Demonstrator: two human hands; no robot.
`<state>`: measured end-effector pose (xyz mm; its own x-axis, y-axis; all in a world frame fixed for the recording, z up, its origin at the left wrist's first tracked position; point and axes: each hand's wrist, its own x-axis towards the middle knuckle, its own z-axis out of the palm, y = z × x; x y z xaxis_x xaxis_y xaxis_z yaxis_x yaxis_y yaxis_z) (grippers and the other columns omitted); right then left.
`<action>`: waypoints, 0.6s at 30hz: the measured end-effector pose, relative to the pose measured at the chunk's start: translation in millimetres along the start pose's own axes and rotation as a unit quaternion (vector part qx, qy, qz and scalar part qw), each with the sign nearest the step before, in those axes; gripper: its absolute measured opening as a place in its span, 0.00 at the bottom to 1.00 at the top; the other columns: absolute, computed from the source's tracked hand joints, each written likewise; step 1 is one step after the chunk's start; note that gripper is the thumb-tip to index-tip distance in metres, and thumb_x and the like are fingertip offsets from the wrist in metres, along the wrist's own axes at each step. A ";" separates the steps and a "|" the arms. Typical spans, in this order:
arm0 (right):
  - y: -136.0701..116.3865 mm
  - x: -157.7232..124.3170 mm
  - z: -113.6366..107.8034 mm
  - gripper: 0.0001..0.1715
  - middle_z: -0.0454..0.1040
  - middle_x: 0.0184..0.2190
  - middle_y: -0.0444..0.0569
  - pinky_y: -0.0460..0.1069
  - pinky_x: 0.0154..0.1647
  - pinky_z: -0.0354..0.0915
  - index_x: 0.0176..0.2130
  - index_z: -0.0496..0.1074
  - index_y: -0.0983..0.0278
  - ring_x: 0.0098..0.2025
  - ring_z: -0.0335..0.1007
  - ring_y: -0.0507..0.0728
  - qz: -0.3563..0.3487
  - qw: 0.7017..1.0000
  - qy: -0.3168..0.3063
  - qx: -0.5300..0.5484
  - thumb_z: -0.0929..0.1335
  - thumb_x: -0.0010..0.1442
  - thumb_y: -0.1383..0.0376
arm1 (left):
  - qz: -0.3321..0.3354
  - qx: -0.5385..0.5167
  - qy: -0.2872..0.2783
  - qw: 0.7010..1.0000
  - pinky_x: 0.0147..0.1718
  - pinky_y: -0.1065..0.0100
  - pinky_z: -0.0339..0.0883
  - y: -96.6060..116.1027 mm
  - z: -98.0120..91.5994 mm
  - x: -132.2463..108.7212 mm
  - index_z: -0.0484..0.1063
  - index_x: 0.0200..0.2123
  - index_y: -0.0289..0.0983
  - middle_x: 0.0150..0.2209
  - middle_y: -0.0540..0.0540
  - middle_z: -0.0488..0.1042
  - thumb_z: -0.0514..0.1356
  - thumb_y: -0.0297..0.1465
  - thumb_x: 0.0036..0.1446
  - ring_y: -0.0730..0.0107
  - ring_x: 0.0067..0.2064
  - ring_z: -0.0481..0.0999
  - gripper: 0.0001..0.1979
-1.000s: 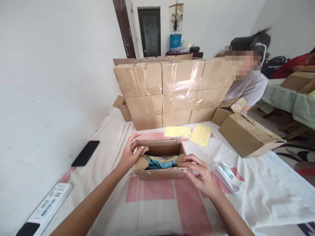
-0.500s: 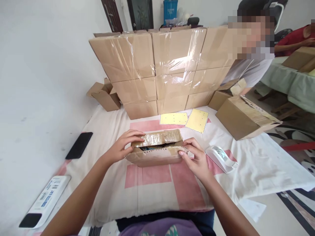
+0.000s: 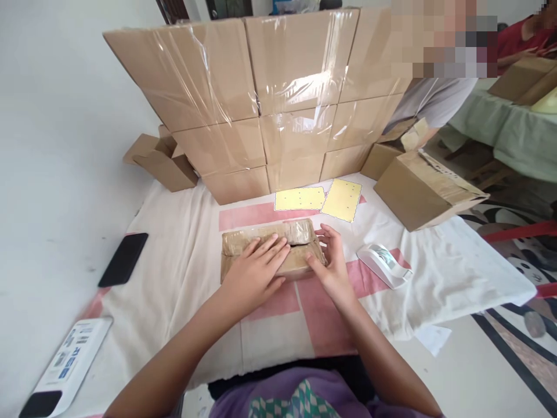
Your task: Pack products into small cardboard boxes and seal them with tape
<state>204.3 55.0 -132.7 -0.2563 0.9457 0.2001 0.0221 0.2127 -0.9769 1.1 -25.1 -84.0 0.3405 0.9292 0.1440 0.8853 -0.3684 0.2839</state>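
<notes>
A small, worn cardboard box (image 3: 298, 266) lies on the cloth in front of me, its taped top flaps pushed nearly together with a narrow gap on the right. My left hand (image 3: 256, 270) rests flat across the middle of its top, fingers stretched out. Around the box's right end is my right hand (image 3: 333, 264), thumb on the top edge and fingers behind the corner. What lies inside is hidden. Just beyond the box are two yellow perforated sheets (image 3: 300, 199). To the right of my right hand stands a white tape dispenser (image 3: 385, 266).
Stacked cartons (image 3: 300, 136) wrapped in clear film wall off the back. Open cartons stand at left (image 3: 163, 162) and right (image 3: 409, 188). Along the left edge lie a black phone (image 3: 123, 259) and a white device (image 3: 69, 360). A person's sleeve (image 3: 439, 101) shows behind the cartons.
My left hand has moved from the box's left end onto its top and flattened there. The flaps have gone down, closing most of the gap. My view has tilted downward.
</notes>
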 end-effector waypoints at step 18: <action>19.5 -32.9 -189.6 0.14 0.77 0.44 0.52 0.58 0.51 0.71 0.36 0.82 0.60 0.49 0.76 0.62 0.020 0.927 0.226 -0.298 0.66 0.62 0.60 | 0.155 -0.214 0.125 0.956 0.59 0.54 0.74 114.1 78.2 79.9 0.75 0.53 0.43 0.56 0.43 0.81 0.61 0.32 0.69 0.57 0.59 0.80 0.11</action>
<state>396.4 74.6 -144.0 0.1838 0.9339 0.3066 0.5876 0.1456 -0.7959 154.1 9.5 -114.2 0.4312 0.7572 0.4907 0.5249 -0.6528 0.5462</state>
